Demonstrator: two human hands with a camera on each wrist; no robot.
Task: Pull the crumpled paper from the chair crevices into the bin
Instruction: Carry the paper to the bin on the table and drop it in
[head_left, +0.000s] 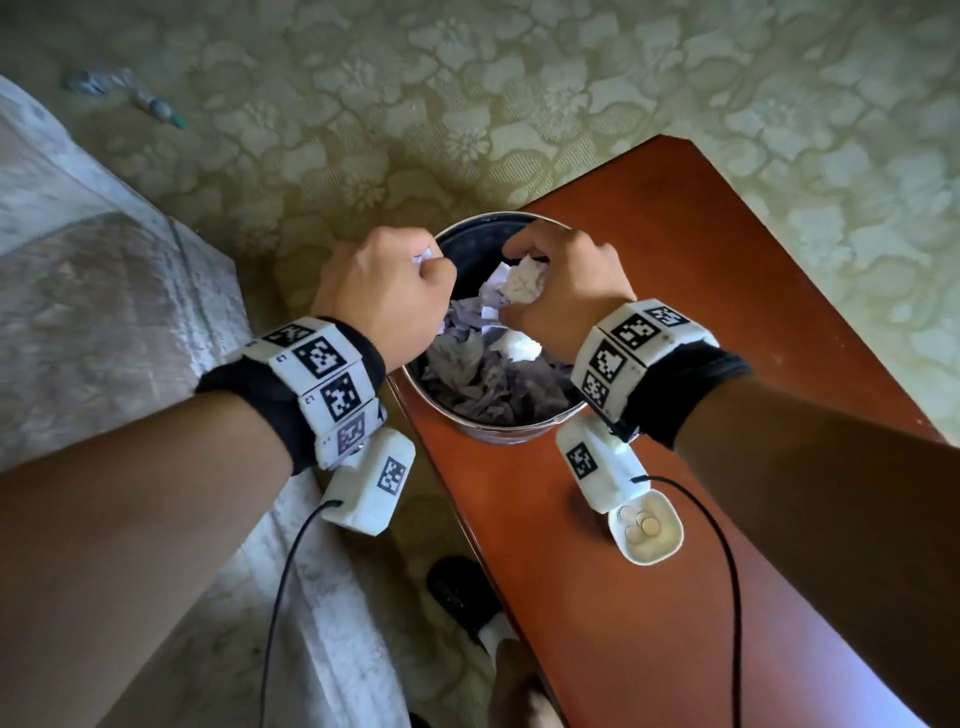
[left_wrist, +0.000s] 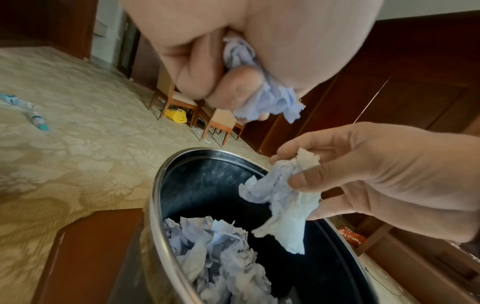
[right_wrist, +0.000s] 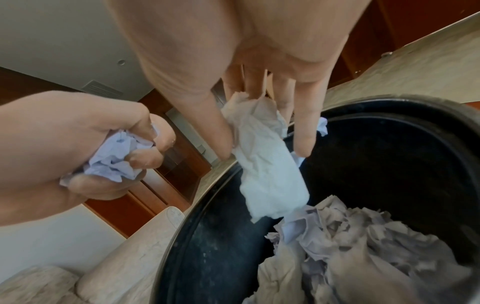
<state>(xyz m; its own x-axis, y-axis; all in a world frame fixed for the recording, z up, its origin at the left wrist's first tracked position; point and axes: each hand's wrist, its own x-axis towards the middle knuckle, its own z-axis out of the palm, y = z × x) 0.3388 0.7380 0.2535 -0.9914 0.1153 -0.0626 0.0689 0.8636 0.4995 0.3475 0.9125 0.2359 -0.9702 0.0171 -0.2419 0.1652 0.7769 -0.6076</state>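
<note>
Crumpled paper (head_left: 524, 283) over bin (head_left: 470, 249) — table (head_left: 727, 322), bottle (head_left: 156, 106)

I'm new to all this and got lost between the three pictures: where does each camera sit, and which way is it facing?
Head: worn on the head, looking down at the bin on a table; both forearms, left hand and right hand show.
Left wrist: on the left wrist, looking along the left hand gripping a paper wad; the right hand shows too.
Right wrist: on the right wrist, looking along the right hand, whose fingers hold a tissue; the left hand shows.
Shared: all three show the bin with paper inside.
</note>
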